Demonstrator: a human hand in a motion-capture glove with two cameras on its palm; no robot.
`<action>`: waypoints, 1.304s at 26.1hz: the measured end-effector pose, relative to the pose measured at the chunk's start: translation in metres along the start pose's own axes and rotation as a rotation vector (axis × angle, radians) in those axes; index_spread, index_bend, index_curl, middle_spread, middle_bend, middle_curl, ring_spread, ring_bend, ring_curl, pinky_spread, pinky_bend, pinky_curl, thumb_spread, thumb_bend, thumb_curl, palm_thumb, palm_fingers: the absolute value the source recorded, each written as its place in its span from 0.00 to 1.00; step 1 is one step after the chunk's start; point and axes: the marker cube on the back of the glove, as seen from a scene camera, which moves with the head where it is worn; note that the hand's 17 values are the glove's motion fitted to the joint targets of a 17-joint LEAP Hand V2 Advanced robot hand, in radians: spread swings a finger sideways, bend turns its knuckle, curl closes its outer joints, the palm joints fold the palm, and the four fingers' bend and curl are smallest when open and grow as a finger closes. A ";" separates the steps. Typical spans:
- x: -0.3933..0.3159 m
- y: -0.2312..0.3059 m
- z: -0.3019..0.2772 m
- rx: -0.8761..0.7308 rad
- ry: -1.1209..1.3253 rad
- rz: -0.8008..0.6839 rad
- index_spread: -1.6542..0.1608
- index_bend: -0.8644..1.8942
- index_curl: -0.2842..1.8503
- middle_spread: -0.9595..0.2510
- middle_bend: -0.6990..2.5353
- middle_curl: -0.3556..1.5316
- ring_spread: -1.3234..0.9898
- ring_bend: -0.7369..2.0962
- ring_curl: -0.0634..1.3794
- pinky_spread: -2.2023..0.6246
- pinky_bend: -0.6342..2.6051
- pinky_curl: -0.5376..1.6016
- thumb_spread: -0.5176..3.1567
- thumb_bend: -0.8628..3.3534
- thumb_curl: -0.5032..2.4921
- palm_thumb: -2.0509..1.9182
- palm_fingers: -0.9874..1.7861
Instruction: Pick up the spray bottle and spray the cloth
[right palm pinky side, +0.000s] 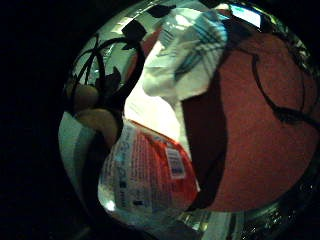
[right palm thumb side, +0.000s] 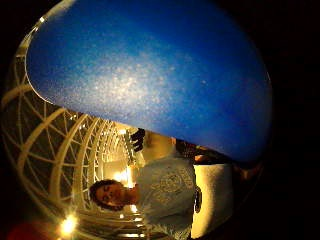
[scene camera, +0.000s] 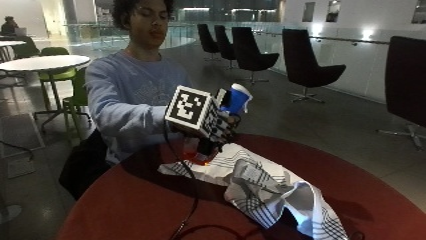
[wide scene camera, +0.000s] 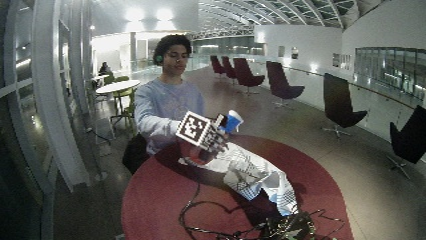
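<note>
Above the table's near edge, by the person: the scene in brief.
Fingers: curled around the spray bottle's body, holding it off the table.
Right hand: gloved, raised in front of the person's chest.
Spray bottle: upright in the grip, blue head above the hand; its red and white label shows in the little finger side palm view.
Cloth: white with dark check lines, crumpled on the table, running from below the held bottle toward the table's far side, apart from the bottle.
Table: round, red-topped.
</note>
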 end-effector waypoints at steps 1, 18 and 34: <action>-0.009 0.000 0.006 0.007 -0.018 -0.036 0.80 0.36 0.28 0.75 0.33 0.43 0.54 0.44 0.32 0.78 0.29 0.43 0.37 0.20 0.36 0.74 0.76; -0.132 -0.048 0.201 0.009 -0.402 -0.449 0.80 0.36 0.28 0.75 0.33 0.43 0.54 0.44 0.32 0.78 0.30 0.43 0.37 0.20 0.36 0.75 0.77; -0.110 -0.063 0.272 -0.053 -0.281 -0.530 0.80 0.36 0.28 0.74 0.32 0.43 0.54 0.44 0.32 0.78 0.30 0.43 0.36 0.20 0.36 0.75 0.76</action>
